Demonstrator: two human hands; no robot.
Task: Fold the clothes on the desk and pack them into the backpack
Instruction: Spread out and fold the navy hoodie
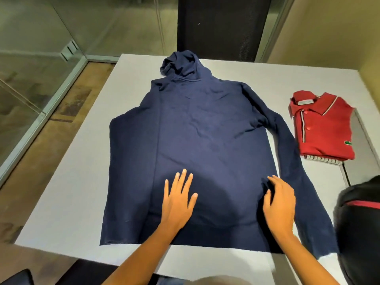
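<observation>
Here | hoodie (205,130) spread flat | left hand (178,204) on it, fingers straight | right hand (280,206) beside, loose-fingered, touching it

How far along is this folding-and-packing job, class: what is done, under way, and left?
Done: the red polo shirt lies folded on the desk. In hand: the left hand and right hand rest on the navy hoodie, spread flat, one sleeve out. Left: fold it, then pack both garments into the backpack.

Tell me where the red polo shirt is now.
In the head view, the folded red polo shirt lies at the right of the desk, beside the navy hoodie and beyond the black backpack.
</observation>
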